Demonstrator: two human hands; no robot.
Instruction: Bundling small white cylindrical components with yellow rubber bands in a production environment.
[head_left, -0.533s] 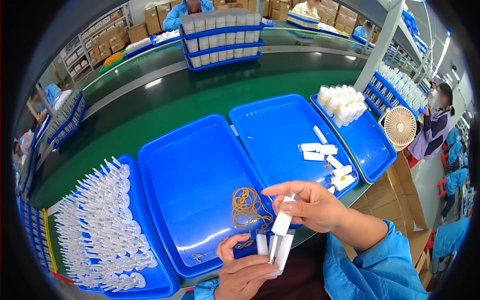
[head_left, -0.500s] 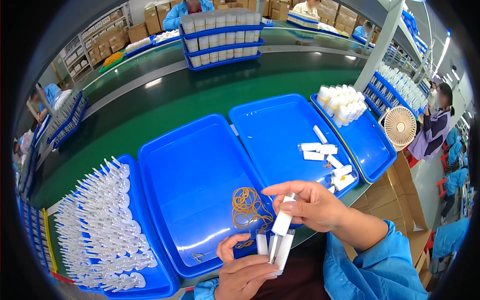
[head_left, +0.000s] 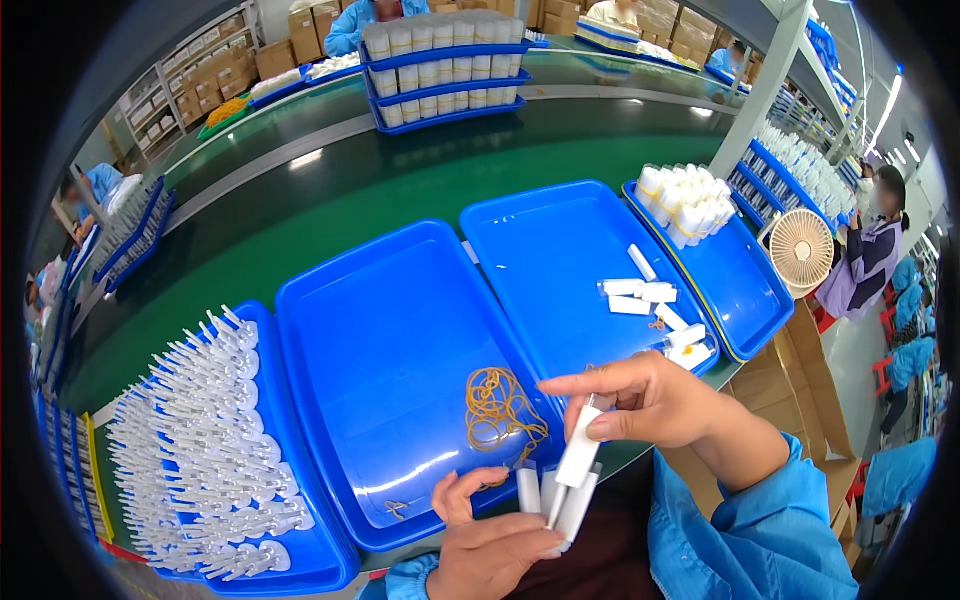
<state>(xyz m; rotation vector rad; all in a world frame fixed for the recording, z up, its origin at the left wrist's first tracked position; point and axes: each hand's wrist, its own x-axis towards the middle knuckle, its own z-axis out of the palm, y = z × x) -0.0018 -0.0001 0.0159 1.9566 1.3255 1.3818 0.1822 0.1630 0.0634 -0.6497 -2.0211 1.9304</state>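
Observation:
My left hand (head_left: 496,548) is closed around a small bunch of clear, white-topped tubes (head_left: 527,491) near the front edge. Between the thumb and fingers of my right hand (head_left: 650,405) is a white cylinder (head_left: 577,459), held tilted over the bunch. A thin stem (head_left: 557,505) shows at its lower end, among the tubes. Whether it is inside one of them I cannot tell. Close by, a tangle of tan rubber bands (head_left: 500,408) lies in the middle blue tray (head_left: 385,310).
White parts with thin stems (head_left: 215,450) fill the left tray. Loose white tubes (head_left: 630,305) lie in another blue tray (head_left: 540,240). Bundled tubes (head_left: 687,205) and a fan (head_left: 800,250) stand right. Stacked trays (head_left: 445,75) sit across the green surface (head_left: 330,215); co-workers are beyond.
My right hand has moved slightly right with the white cylinder, which leans more. My left hand keeps its hold on the tubes, nearly in the same place.

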